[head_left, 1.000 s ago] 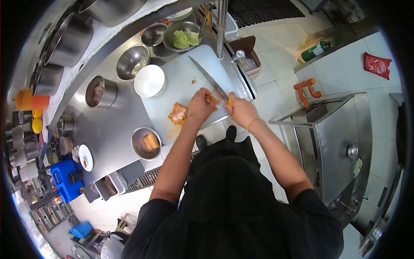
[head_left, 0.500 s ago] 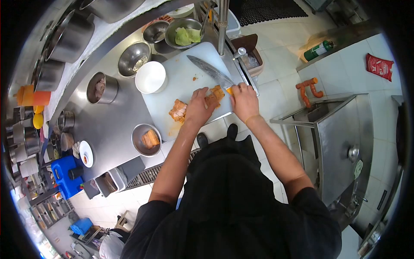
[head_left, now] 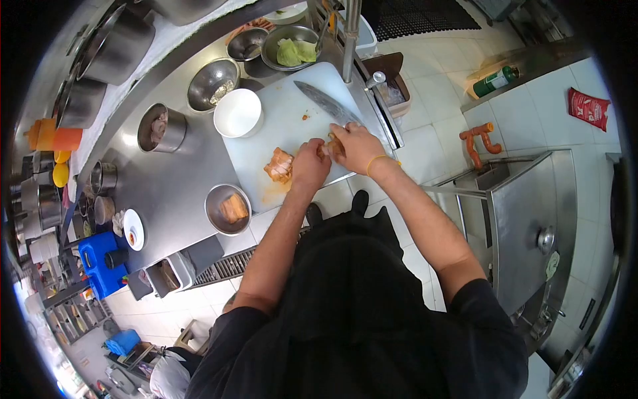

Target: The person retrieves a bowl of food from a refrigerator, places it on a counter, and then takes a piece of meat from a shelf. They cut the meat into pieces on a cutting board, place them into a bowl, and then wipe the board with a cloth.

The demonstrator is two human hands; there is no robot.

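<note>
On the white cutting board (head_left: pixel 272 130), the curled, closed left hand (head_left: pixel 311 165) touches the orange meat (head_left: pixel 279 165) at its 3 o'clock. The right hand (head_left: pixel 353 147) grips the knife (head_left: pixel 325 103), blade toward 11 o'clock. The steel counter (head_left: pixel 179 179) lies at 9 o'clock and the white tiled floor (head_left: pixel 432 86) at 3.

The middle of the cutting board (head_left: pixel 282 130) lies bare between the white bowl (head_left: pixel 238 113) and the knife (head_left: pixel 324 103) (its blade slants across the far right corner). A steel post (head_left: pixel 350 36) blocks the far edge; open counter (head_left: pixel 176 176) lies left.
</note>
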